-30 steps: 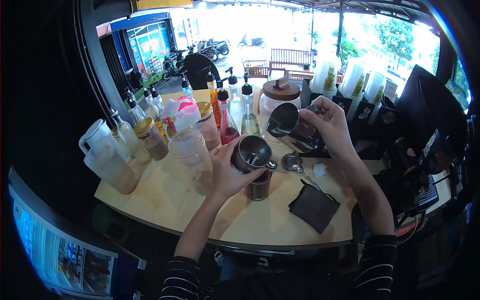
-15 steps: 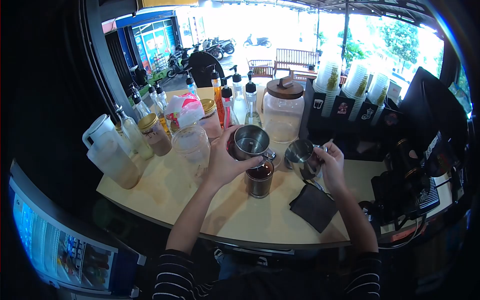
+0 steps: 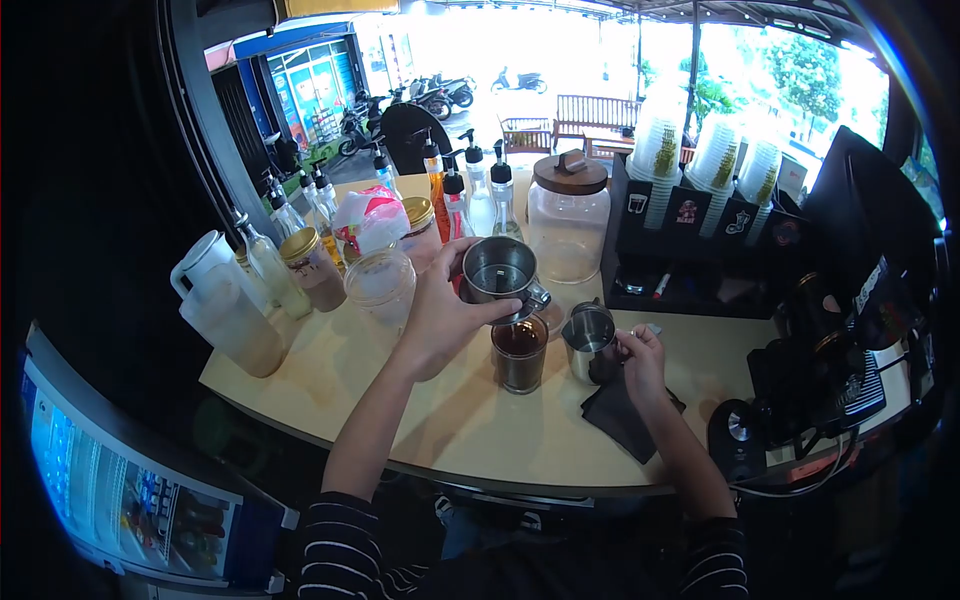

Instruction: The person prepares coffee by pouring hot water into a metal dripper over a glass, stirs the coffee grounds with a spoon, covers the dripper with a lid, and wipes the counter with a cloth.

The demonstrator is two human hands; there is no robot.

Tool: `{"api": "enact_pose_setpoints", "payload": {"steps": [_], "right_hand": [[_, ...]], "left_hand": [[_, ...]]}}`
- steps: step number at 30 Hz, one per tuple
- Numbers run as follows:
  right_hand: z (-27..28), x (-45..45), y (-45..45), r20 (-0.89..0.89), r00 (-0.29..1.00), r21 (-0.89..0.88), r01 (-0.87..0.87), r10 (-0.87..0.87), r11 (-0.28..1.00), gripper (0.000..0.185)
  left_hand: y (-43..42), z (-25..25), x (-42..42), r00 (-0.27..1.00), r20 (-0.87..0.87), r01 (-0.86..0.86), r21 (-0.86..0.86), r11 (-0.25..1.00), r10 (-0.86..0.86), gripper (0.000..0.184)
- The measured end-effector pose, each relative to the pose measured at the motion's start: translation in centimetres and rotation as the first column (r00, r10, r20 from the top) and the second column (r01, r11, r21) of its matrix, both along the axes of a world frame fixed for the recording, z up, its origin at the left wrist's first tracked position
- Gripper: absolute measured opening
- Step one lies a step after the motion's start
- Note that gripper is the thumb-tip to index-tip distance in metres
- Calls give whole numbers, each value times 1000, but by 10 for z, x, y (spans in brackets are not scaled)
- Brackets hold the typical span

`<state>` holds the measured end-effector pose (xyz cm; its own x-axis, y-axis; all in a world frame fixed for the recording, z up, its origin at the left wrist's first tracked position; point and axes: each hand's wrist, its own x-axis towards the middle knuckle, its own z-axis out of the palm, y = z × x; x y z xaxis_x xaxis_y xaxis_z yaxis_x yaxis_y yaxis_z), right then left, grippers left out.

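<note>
My left hand (image 3: pixel 440 310) is wrapped round a steel cup (image 3: pixel 499 270), held in the air above and behind a glass of dark brown liquid (image 3: pixel 519 357). To the right of that glass, my right hand (image 3: pixel 643 362) grips the handle of a steel pitcher (image 3: pixel 590 340), which looks upright and low over the counter; whether its base touches cannot be made out. A dark folded cloth (image 3: pixel 625 415) lies on the counter, partly under my right hand and forearm.
Pump bottles (image 3: pixel 478 195), a wooden-lidded glass jar (image 3: pixel 567 225) and an open clear jar (image 3: pixel 381 285) stand behind. Frosted pitchers (image 3: pixel 230 325) are at left. A black cup rack (image 3: pixel 690 225) and dark equipment (image 3: pixel 810 350) stand at right.
My right hand has lowered the pitcher from a tilted position beside the left hand's cup to an upright one beside the glass. My left hand and its cup have shifted slightly up and away.
</note>
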<state>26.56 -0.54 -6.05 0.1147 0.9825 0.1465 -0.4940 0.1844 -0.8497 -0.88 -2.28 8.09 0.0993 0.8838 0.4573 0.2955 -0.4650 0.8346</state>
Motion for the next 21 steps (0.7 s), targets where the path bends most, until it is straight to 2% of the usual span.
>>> {"api": "enact_pose_setpoints", "payload": {"steps": [3, 6, 8, 12, 14, 17, 21], "right_hand": [[-7, 0, 2, 5, 1000, 29, 17, -18, 999, 22], [-13, 1, 1, 23, 999, 54, 26, -27, 998, 22], [-14, 1, -1, 13, 1000, 60, -5, 4, 998, 21], [-12, -1, -9, 24, 1000, 33, 8, -9, 999, 20], [-13, 0, -11, 18, 1000, 52, -13, 12, 999, 20], [-17, 1, -7, 12, 1000, 80, -7, 6, 997, 19], [17, 1, -15, 98, 995, 25, 15, -18, 1000, 18]], "left_hand": [[-1, 1, 0, 1000, 18, 20, 5, 1000, -20, 76], [-1, 0, 0, 998, -25, 58, -59, 997, -59, 77], [3, -8, 0, 998, -64, 20, 39, 999, -17, 75], [0, -12, 5, 997, -32, 70, 88, 994, -67, 77], [-3, -14, 8, 992, -127, 38, 170, 985, -17, 78], [3, -29, 9, 990, -138, 73, 258, 963, -38, 78], [2, -37, 12, 989, -135, 107, 335, 936, -65, 79]]}}
